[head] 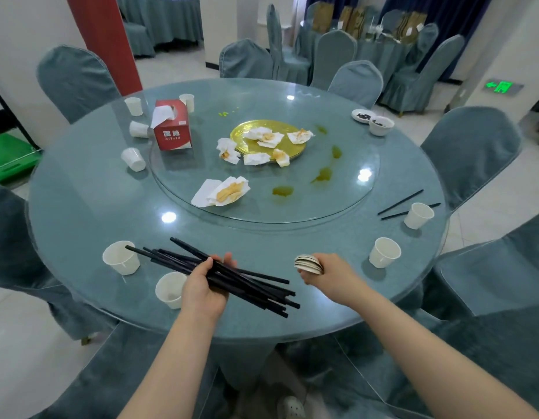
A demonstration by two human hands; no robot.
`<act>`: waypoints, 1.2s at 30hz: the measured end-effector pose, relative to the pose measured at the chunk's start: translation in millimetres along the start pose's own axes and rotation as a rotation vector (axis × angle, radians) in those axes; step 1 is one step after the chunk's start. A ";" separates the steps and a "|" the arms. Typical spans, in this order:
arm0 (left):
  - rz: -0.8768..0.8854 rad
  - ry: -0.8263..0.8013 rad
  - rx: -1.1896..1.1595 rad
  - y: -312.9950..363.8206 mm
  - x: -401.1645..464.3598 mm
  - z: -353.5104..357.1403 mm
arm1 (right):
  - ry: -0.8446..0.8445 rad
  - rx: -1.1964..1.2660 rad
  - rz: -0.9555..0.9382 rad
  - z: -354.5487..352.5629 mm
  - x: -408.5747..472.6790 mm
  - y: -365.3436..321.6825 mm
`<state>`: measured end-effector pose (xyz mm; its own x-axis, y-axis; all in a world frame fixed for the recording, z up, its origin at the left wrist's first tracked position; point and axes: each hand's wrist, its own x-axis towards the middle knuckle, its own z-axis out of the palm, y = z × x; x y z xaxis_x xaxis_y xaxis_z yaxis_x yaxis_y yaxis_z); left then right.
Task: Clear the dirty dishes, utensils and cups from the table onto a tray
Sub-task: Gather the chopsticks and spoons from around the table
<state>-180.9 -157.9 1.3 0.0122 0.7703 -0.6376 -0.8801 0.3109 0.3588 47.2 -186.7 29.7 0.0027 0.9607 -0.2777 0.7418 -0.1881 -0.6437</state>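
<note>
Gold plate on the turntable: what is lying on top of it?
Crumpled white napkins with orange stains lie across the gold plate, some spilling over its near edge onto the glass turntable. Whatever lies under the napkins is covered; no food or utensils show on the bare gold surface.

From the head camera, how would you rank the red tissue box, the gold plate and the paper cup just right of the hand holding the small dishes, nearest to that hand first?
Measured from the right hand:
1. Paper cup, just to its right at the table's near edge.
2. Gold plate, at the middle of the glass turntable.
3. Red tissue box, far left on the turntable.
</note>
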 end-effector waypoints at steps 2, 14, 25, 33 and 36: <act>0.005 0.009 0.028 -5.9 7.8 12.6 | 0.037 -0.012 0.041 -13.4 5.3 11.7; -0.041 -0.064 0.044 -84.6 96.8 124.0 | 0.275 -0.092 0.172 -131.6 80.0 125.4; -0.082 -0.027 0.057 -188.2 185.7 253.4 | 0.374 -0.238 0.332 -235.1 195.4 259.0; -0.092 0.010 0.140 -237.7 230.0 298.4 | 0.487 -0.175 0.406 -273.7 243.5 343.0; -0.108 0.000 0.216 -251.7 241.1 313.0 | 0.430 -0.104 0.411 -275.1 260.5 365.4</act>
<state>192.1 123.8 -29.3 0.1013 0.7261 -0.6801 -0.7519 0.5035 0.4256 503.5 51.0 -81.7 0.5577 0.8142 -0.1615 0.6841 -0.5611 -0.4661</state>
